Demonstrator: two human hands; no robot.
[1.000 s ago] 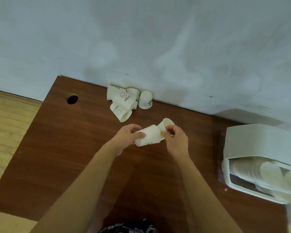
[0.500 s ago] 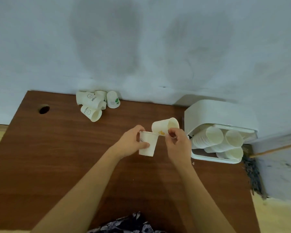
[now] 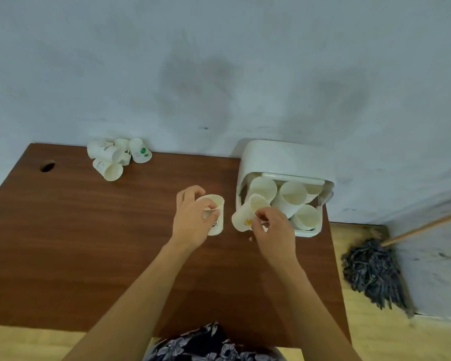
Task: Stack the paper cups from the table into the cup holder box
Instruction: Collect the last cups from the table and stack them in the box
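Your left hand (image 3: 193, 220), just left of the frame's centre, grips an upright paper cup (image 3: 215, 213) over a brown wooden table (image 3: 89, 230). Your thumb hooks over the cup's rim and into its mouth, while the other fingers curl round its far side. The cup's open mouth faces up, and a small dark print shows low on its side.

Your right hand (image 3: 272, 227), just right of centre, pinches the rim of a second paper cup (image 3: 246, 213). This cup is tilted, its mouth aimed up and to the right toward the cup holder box (image 3: 284, 157), its base pointing lower left. A small yellow mark shows on its side. Your thumb and fingertips are closed together on the near edge of the rim. The two cups are near each other but apart.

The cup holder box is white, with a rounded top, and sits at the table's right edge against the wall. Its open front faces you and shows several stacks of nested cups (image 3: 293, 196) lying with their mouths toward you. The tilted cup's rim sits just in front of the leftmost stack; whether they touch cannot be told.

In the upper left of the frame, by the wall, a cluster of loose cups (image 3: 115, 157) lies on its sides on the table. Left of them is a round cable hole (image 3: 47, 167). At the right edge of the frame a dark mop head (image 3: 370, 272) rests on the floor. A floral patterned garment (image 3: 208, 345) shows at the bottom centre.
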